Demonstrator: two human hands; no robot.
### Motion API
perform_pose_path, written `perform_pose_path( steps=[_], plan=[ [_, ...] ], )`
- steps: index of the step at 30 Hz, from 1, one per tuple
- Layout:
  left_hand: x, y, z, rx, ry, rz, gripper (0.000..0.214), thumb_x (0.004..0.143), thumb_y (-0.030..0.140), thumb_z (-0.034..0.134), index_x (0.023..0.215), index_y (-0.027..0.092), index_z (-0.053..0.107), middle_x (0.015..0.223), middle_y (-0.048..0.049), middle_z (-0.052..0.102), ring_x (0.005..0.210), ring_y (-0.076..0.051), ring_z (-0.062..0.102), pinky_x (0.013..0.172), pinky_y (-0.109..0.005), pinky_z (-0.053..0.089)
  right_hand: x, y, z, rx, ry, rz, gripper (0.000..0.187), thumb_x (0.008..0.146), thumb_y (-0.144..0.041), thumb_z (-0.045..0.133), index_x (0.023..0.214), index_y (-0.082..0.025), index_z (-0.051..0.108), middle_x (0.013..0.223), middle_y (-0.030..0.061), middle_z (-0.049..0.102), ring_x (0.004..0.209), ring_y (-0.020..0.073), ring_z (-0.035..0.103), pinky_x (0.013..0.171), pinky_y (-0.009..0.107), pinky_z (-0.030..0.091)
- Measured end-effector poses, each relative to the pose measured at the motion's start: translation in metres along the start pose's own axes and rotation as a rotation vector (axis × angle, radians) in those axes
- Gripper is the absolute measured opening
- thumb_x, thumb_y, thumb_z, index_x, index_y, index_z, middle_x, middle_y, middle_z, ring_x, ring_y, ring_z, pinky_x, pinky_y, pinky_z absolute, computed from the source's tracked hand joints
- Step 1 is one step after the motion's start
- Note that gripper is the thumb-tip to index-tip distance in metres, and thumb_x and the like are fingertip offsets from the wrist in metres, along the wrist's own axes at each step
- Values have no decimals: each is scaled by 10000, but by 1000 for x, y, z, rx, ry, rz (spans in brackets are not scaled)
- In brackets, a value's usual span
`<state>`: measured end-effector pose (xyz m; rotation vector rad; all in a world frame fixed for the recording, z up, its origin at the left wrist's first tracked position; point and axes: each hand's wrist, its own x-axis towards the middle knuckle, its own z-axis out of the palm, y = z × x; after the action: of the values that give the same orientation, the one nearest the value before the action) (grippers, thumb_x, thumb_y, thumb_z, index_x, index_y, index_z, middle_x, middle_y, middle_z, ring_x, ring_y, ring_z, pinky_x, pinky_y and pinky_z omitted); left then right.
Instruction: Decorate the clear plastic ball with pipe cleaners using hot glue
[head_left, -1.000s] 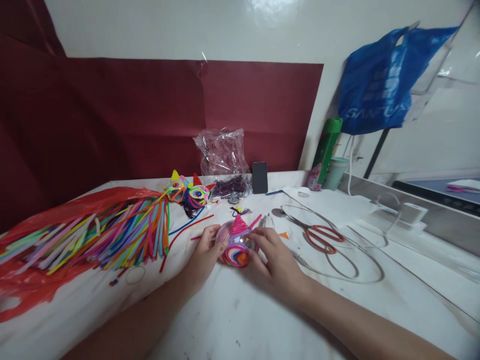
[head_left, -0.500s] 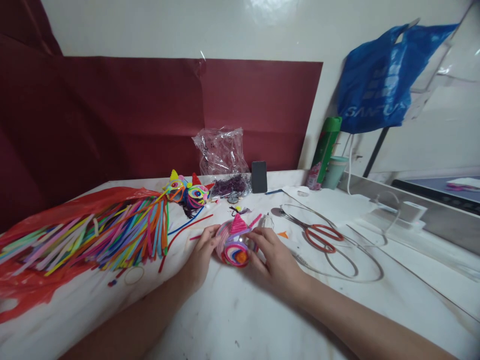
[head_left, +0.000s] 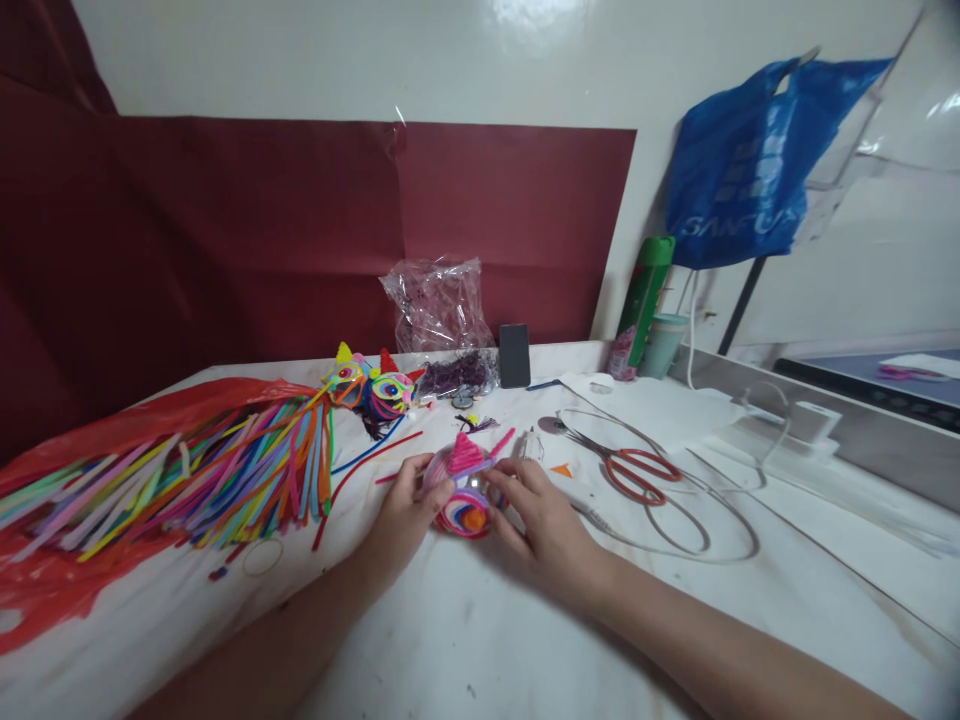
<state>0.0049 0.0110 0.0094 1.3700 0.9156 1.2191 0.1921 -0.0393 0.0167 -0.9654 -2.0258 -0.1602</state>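
Between my hands sits a round pink pipe-cleaner ornament [head_left: 466,458] with a pointed pink ear, coiled colour rings and an orange centre. Part of a clear ball shows on its right side. My left hand [head_left: 409,505] grips its left side, the thumb pressed on the front. At the right side, my right hand [head_left: 540,510] has its fingers bent against the ornament near a loose purple and pink pipe-cleaner end. Just behind my right hand lies a white glue gun [head_left: 531,445], its body partly hidden.
Many coloured pipe cleaners [head_left: 225,470] lie on a red plastic bag [head_left: 75,590] at left. Two finished ornaments [head_left: 390,392] stand behind. Red-handled scissors [head_left: 641,475] and a looping cable [head_left: 750,530] lie at right. A phone [head_left: 514,356] leans at the back.
My left thumb has come round onto the front of the ornament, which has turned slightly. My right hand stays at its right side. The whole view has shifted a little.
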Motion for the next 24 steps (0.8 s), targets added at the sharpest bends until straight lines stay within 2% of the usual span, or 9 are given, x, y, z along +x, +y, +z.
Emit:
perform_pose_path(
  steps=[3, 6, 9, 11, 13, 16, 20, 24],
  plan=[
    [4, -4, -3, -19, -16, -21, 707, 572, 273, 810, 1196, 200, 486, 1207, -119, 631, 1104, -274, 598, 923, -378, 469, 0, 0, 1, 42, -14, -34, 335, 872, -132, 509, 1203, -185, 524, 1141, 148, 581, 1046, 248, 574, 857, 413, 551],
    [10, -6, -12, -25, -123, -50, 696, 600, 238, 788, 1225, 221, 481, 1224, -101, 630, 1115, -270, 601, 939, -381, 467, -1, 3, 2, 94, 63, 14, 285, 872, -128, 481, 1144, -185, 543, 1151, 141, 578, 1066, 236, 575, 870, 395, 537],
    [15, -6, -22, -42, -233, -35, 625, 666, 270, 744, 1238, 227, 495, 1256, -94, 615, 1168, -265, 574, 978, -385, 447, 0, 13, 0, 118, 149, 165, 164, 840, -104, 422, 882, -191, 554, 903, 79, 617, 851, 198, 606, 742, 340, 531],
    [18, -7, -27, -46, -271, -39, 612, 699, 286, 717, 1264, 227, 488, 1295, -99, 590, 1210, -263, 544, 1010, -390, 423, 2, 20, -2, 117, 159, 311, 167, 801, -92, 386, 735, -209, 484, 700, 16, 562, 667, 167, 559, 617, 292, 488],
    [21, -9, -31, -53, -283, -44, 613, 709, 296, 708, 1276, 221, 487, 1328, -106, 567, 1242, -265, 518, 1033, -388, 402, 4, 26, -4, 129, 130, 441, 170, 781, -98, 368, 681, -218, 435, 605, -18, 501, 579, 152, 507, 547, 264, 436],
    [24, -14, -33, -64, -264, -40, 601, 707, 313, 711, 1264, 220, 504, 1352, -105, 550, 1259, -271, 502, 1028, -380, 405, 5, 28, -3, 161, 72, 518, 158, 796, -122, 377, 706, -209, 473, 626, -11, 533, 596, 155, 517, 552, 263, 427],
    [24, -14, -33, -19, -174, -20, 572, 694, 341, 725, 1218, 212, 536, 1305, -99, 586, 1226, -275, 528, 1003, -371, 427, 4, 21, 4, 180, -26, 489, 158, 811, -131, 456, 887, -179, 586, 818, 47, 627, 740, 175, 573, 648, 289, 470],
    [20, -7, -28, 87, -31, 21, 493, 748, 440, 657, 1155, 174, 574, 1235, -109, 628, 1209, -283, 544, 1009, -381, 424, 1, 15, 8, 204, -85, 428, 250, 808, -99, 470, 1012, -157, 603, 949, 98, 633, 858, 200, 579, 720, 318, 489]
  ],
)
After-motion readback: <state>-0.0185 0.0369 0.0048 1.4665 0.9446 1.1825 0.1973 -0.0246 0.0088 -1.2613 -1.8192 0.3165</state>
